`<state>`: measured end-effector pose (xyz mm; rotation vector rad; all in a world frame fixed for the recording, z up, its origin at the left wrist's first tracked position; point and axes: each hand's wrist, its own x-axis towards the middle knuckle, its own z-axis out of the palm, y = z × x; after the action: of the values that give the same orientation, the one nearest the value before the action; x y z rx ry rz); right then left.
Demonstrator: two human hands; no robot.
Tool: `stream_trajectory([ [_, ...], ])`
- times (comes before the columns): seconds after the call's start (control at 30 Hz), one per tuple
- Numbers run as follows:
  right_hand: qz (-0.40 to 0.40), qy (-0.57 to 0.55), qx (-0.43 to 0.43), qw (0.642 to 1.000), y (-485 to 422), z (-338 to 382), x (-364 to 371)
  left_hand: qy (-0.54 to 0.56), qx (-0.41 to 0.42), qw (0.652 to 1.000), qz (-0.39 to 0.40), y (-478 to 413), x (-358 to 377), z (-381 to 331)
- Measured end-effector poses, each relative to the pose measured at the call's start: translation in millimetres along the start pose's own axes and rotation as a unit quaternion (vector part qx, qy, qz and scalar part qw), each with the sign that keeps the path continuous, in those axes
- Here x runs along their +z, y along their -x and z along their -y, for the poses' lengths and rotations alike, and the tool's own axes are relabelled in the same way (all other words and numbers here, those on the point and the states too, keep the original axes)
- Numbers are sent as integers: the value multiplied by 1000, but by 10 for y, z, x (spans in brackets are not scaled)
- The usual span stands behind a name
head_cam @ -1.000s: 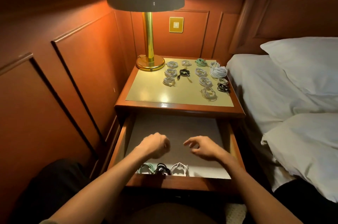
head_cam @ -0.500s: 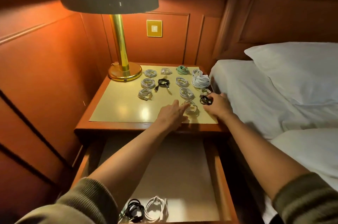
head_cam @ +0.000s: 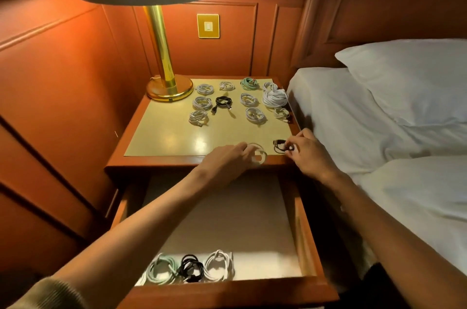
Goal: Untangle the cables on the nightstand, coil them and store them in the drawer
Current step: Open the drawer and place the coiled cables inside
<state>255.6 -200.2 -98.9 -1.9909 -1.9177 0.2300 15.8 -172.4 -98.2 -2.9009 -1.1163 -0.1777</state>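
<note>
Wood-panelled corner, brass lamp (head_cam: 161, 56) on a yellow-topped bench (head_cam: 164, 142) beside a white bed (head_cam: 353, 111), coiled cables (head_cam: 202, 102) in rows on top — left hand (head_cam: 226, 158) pinching a white coil (head_cam: 260, 156), right hand (head_cam: 312, 156) a black coil (head_cam: 280, 146), at its front edge — open drawer (head_cam: 304, 233) below holding three coils (head_cam: 218, 264).

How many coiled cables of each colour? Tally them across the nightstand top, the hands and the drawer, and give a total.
White coils: 11, one in the left hand
Black coils: 3, one in the right hand
Green coils: 2
Total: 16
</note>
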Motion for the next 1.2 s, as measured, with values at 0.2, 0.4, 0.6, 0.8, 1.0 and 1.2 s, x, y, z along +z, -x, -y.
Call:
stream_trajectory([
  [0.2, 140, 52, -136, 979, 1217, 18, 168, 14, 142, 987, 72, 1000, 370, -210],
  [0.4, 253, 185, -244, 918, 1429, 137, 627, 19, 180, 956, 232, 1180, 821, -430],
  [0.6, 352, 133, -211, 902, 1447, 202, 777, 53, 165, 946, 274, 1121, 767, -574],
  [0.8, 384, 119, -161, 901, 1427, 246, 760, 93, 142, 944, 283, 1101, 750, -524],
  [1.0, 352, -8, -118, 929, 952, 272, 369, 222, 72, 948, 217, 824, 310, -223],
  [1.2, 31, -69, -10, 997, -370, 209, -62, 223, -115, 968, 10, -88, -29, 297],
])
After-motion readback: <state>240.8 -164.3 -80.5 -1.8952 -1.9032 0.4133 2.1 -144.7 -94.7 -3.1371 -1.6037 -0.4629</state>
